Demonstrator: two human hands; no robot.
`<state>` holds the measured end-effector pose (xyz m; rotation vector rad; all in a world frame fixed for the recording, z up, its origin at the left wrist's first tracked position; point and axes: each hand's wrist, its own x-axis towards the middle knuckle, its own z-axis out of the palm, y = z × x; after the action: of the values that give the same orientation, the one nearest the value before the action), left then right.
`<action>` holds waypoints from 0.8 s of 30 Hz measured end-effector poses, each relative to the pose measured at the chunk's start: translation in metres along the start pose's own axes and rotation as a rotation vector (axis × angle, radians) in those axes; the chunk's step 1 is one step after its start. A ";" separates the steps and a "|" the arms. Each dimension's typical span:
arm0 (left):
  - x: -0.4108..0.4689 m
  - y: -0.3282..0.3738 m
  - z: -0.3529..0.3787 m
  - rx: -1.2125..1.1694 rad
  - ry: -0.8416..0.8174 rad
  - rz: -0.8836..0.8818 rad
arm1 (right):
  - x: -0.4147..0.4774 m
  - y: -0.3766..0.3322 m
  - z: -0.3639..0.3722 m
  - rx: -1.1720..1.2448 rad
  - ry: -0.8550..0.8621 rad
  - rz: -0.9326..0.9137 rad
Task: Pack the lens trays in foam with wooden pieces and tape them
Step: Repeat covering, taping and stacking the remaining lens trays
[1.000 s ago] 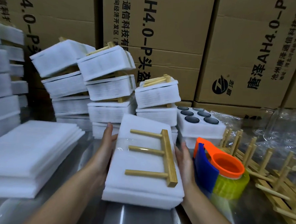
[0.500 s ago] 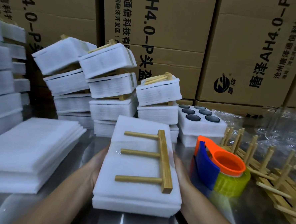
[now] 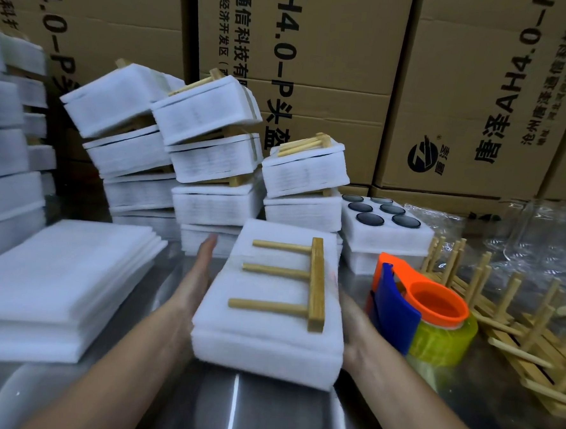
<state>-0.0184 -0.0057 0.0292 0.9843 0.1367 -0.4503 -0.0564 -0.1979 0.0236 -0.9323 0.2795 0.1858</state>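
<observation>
Flat against the left side of the foam pack (image 3: 262, 316): the left hand (image 3: 194, 285), fingers straight and pointing away. Not gripping, just pressing. Bare left arm reaching in from the bottom left.

Against the right side of the pack: the right hand (image 3: 351, 321), mostly hidden behind the foam. Hard to tell whether curled or straight there. Right arm coming in from the bottom right.

Foam pack squeezed between both hands, in the middle, over the shiny table (image 3: 197, 408).

On top of the pack, a wooden piece (image 3: 317, 282) lying flat: one long bar with three pegs sticking out to the left.

Just right of the right hand, a tape roll (image 3: 439, 340) with an orange and blue holder. Behind that, a foam tray (image 3: 416, 237) with six dark round lenses.

Far right, a pile of wooden pieces (image 3: 517, 315). On the left, a stack of foam sheets (image 3: 56, 273). Farther back, leaning piles of packed foam (image 3: 212, 163) and big cardboard boxes (image 3: 318, 50).
</observation>
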 end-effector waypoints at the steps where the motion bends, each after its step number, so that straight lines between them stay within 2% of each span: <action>1: -0.005 -0.001 0.003 0.021 -0.060 0.019 | -0.002 -0.001 0.002 0.031 -0.016 0.008; 2: -0.005 -0.002 0.001 0.025 -0.115 0.051 | -0.003 -0.004 0.002 0.038 0.006 0.003; 4: -0.005 -0.006 -0.003 0.059 -0.100 0.091 | -0.009 -0.010 0.004 -0.025 -0.021 0.007; 10: -0.005 -0.008 -0.010 -0.030 -0.161 0.155 | -0.037 -0.012 0.006 -0.461 -0.151 0.015; 15: -0.008 -0.014 -0.002 -0.053 -0.204 0.194 | -0.052 -0.001 -0.007 -0.329 -0.238 -0.048; 20: -0.015 -0.023 0.014 -0.028 -0.215 0.224 | -0.063 0.004 -0.006 -0.297 -0.076 -0.215; 24: -0.013 -0.020 0.019 -0.039 -0.237 0.187 | -0.079 -0.011 -0.012 -0.291 -0.027 -0.298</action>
<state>-0.0407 -0.0265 0.0279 0.8894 -0.1587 -0.3878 -0.1299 -0.2164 0.0499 -1.2458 0.0868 -0.0376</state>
